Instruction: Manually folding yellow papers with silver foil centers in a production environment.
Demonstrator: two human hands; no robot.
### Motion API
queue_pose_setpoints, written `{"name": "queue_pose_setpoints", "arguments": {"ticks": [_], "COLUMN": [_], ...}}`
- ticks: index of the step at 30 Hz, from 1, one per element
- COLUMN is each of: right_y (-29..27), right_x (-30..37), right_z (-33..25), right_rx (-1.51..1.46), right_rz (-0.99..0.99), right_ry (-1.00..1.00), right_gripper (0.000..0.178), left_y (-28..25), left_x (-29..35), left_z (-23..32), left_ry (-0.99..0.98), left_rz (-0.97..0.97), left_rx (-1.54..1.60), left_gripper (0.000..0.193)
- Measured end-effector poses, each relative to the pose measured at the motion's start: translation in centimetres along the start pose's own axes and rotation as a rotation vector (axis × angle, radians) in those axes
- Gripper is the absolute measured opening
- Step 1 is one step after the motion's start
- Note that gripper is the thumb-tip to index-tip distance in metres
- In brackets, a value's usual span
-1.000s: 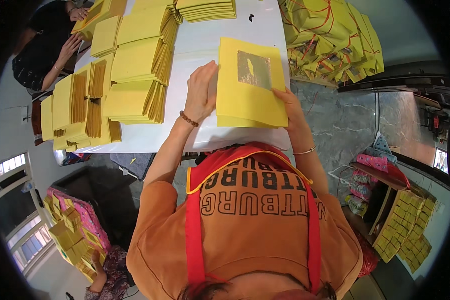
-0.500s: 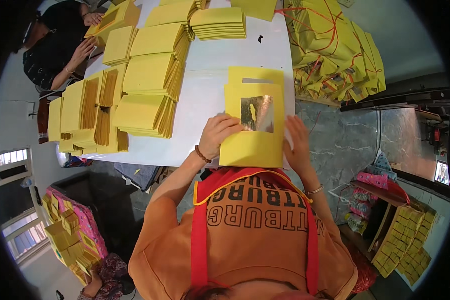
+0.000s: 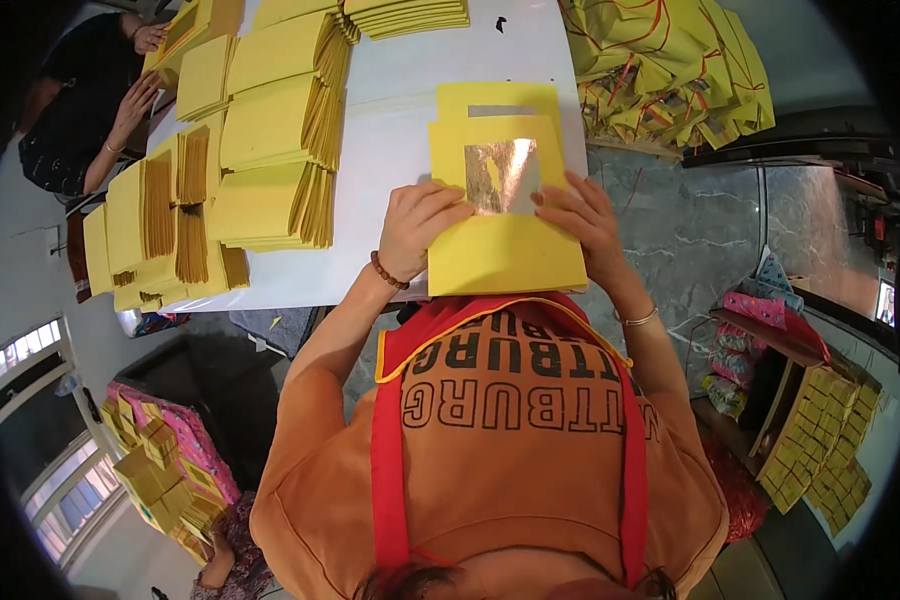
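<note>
I rest my left hand (image 3: 415,226) and right hand (image 3: 592,232), fingers loosely extended, on the shiny-windowed yellow rectangular paper (image 3: 505,248), probably to steady it.

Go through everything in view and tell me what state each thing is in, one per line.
Front yellow piece: lying down, overlapping another yellow piece.
Shiny panel: catching light.
Left hand: fingertips on the front piece's left side.
Right hand: fingers spread on its right side.
Yellow stacks: folded, piled in rows.
Yellow bundles: tied with red cord.
Red apron: worn.
</note>
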State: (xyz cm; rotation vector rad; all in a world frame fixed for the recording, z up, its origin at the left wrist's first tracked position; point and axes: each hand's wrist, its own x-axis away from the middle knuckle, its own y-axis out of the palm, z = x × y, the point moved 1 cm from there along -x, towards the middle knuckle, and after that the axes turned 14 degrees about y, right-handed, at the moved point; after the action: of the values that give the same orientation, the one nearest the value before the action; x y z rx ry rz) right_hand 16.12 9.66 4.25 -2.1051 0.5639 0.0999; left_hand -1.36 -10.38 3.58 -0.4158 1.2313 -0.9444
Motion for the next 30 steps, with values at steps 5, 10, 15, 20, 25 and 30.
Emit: {"name": "queue_pose_setpoints", "arguments": {"ticks": [5,10,15,20,25,30], "right_y": [0.6,1.6,2.9,3.6,3.8,4.2], "right_x": [1.4,0.9,-0.1,-1.0,-1.4,-1.5], "right_z": [0.7,0.8,0.1,-0.2,-0.2,-0.6], "right_rx": [-0.11,-0.25,-0.605,-0.589,-0.41,-0.314], "right_rz": [-0.242,-0.189,-0.128,0.073,0.047,0.083], "right_ry": [0.072,0.317,0.71,0.807,0.82,0.82], "right_gripper": [0.023,0.019,0.023,0.039,0.038,0.036], "left_y": [0.7,1.3,2.6,3.6,4.5,4.7], "left_x": [1.8,2.2,0.9,0.5,0.7,0.6], "left_z": [-0.1,-1.3,-1.0,-1.2,-2.6,-2.9], "left_ry": [0.066,-0.039,-0.759,-0.961,-1.002,-1.015], "left_rz": [-0.174,-0.127,-0.014,0.146,0.197,0.252], "left_rx": [0.019,0.18,0.488,0.453,0.48,0.574], "left_gripper": [0.027,0.022,0.023,0.029,0.03,0.033]}}
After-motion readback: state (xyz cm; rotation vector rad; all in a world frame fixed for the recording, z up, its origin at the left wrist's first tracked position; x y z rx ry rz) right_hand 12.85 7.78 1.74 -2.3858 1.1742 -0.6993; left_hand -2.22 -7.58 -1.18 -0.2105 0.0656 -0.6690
